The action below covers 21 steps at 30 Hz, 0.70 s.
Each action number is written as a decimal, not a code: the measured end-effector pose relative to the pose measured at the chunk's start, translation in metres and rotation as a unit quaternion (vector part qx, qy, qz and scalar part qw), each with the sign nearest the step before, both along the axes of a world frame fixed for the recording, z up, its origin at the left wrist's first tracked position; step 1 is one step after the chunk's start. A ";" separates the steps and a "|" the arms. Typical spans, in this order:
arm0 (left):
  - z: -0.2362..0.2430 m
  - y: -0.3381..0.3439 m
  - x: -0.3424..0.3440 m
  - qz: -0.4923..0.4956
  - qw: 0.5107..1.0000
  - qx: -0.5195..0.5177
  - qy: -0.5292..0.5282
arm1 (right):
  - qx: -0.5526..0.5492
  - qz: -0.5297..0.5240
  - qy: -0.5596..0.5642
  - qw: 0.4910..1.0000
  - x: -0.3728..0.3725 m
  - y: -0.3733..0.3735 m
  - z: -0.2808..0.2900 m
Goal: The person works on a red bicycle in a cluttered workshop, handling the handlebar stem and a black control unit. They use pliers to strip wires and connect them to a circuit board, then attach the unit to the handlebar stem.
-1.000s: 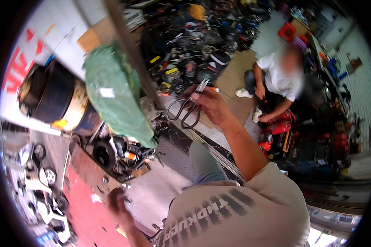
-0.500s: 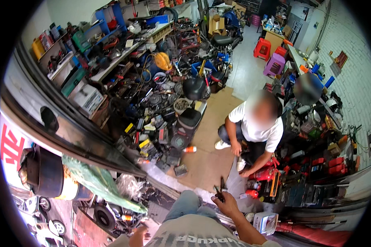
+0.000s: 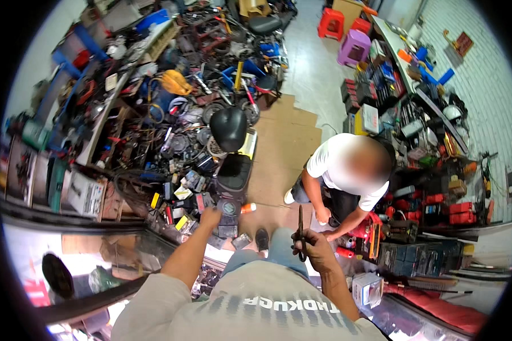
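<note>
My right hand (image 3: 318, 249) is closed around a pair of dark scissors (image 3: 301, 230), held upright in front of my right leg with the blades pointing away from me. My left arm reaches forward, and my left hand (image 3: 210, 217) is over the edge of a pile of boxy batteries (image 3: 179, 213). Motion blurs that hand's fingers, so their shape is unclear. Just right of it lies an orange-and-white bottle (image 3: 248, 208). A person in a white shirt (image 3: 338, 165) squats ahead on the right, hands low near the floor.
A cardboard sheet (image 3: 279, 136) covers the floor ahead. Heaps of parts and a black motorcycle seat (image 3: 228, 129) crowd the left. Red cases (image 3: 462, 213) and tools line the right wall. A purple stool (image 3: 354, 48) stands farther back, and a boxed item (image 3: 367, 290) is beside my right arm.
I have stepped forward into the workshop. My left hand has swung up from my side toward the batteries. The scissors in my right hand now point upright. The squatting person stays in place.
</note>
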State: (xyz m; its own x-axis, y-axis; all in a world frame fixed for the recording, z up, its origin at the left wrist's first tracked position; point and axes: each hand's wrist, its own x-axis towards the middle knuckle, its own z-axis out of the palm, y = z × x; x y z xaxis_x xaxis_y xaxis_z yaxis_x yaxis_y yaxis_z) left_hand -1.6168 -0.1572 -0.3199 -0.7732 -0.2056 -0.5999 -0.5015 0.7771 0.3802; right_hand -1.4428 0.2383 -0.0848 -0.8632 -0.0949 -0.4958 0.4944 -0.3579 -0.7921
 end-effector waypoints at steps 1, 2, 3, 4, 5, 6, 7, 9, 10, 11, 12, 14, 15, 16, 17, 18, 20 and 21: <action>-0.004 0.025 -0.046 -0.017 0.993 0.098 0.071 | -0.009 -0.004 -0.013 1.000 -0.018 0.003 0.006; 0.005 0.058 -0.090 -0.031 0.987 0.126 0.096 | -0.028 -0.023 -0.011 0.999 -0.035 0.008 0.005; 0.018 0.094 -0.128 -0.047 0.983 0.146 0.101 | -0.046 -0.042 -0.007 0.998 -0.053 0.013 0.001; 0.033 0.130 -0.159 -0.063 0.978 0.167 0.104 | -0.064 -0.062 -0.004 0.996 -0.070 0.019 -0.003; 0.046 0.160 -0.183 -0.085 0.977 0.165 0.107 | -0.068 -0.079 -0.007 0.995 -0.090 0.026 -0.009; 0.060 0.186 -0.206 -0.106 0.974 0.164 0.114 | -0.069 -0.084 -0.006 0.994 -0.110 0.033 -0.012; 0.075 0.208 -0.223 -0.128 0.973 0.157 0.110 | -0.068 -0.086 -0.007 0.994 -0.131 0.043 -0.013; 0.059 0.210 -0.247 -0.165 0.968 0.096 0.165 | -0.061 -0.102 -0.007 0.993 -0.179 0.053 -0.008; 0.060 0.210 -0.264 -0.180 0.971 0.075 0.136 | -0.053 -0.107 -0.012 0.993 -0.208 0.062 -0.009; 0.053 0.201 -0.278 -0.200 0.970 0.063 0.120 | -0.079 -0.129 -0.001 0.989 -0.229 0.069 0.001; 0.066 0.200 -0.292 -0.176 0.979 0.054 0.088 | -0.098 -0.153 0.015 0.983 -0.251 0.081 0.015; 0.079 0.177 -0.321 -0.106 0.993 0.017 0.053 | -0.135 -0.166 0.076 0.974 -0.287 0.101 0.019; 0.050 0.146 -0.333 -0.057 0.996 0.007 0.063 | -0.166 -0.156 0.069 0.971 -0.301 0.119 -0.005; 0.007 0.099 -0.338 -0.071 0.990 -0.013 0.122 | -0.199 -0.144 0.059 0.968 -0.322 0.134 -0.021; 0.001 0.081 -0.346 0.076 0.992 0.101 0.027 | -0.102 -0.174 0.115 0.973 -0.360 0.122 0.032; 0.019 0.072 -0.362 0.109 0.991 0.064 -0.054 | -0.049 -0.199 0.108 0.973 -0.384 0.126 0.037; -0.070 -0.051 -0.342 0.140 0.989 0.023 -0.042 | -0.051 -0.190 0.077 0.977 -0.427 0.149 0.010; -0.067 -0.028 -0.359 0.215 0.974 0.044 -0.057 | -0.051 -0.195 0.088 0.975 -0.460 0.153 0.012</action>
State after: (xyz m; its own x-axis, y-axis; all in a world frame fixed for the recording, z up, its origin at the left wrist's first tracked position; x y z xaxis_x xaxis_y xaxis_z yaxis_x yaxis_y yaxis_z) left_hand -1.9757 -0.1847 -0.3867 -0.5553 -0.4391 -0.7063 -0.8158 0.4530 0.3597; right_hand -1.9031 0.3915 -0.0728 -0.9143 0.2167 -0.3423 0.1644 -0.5737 -0.8024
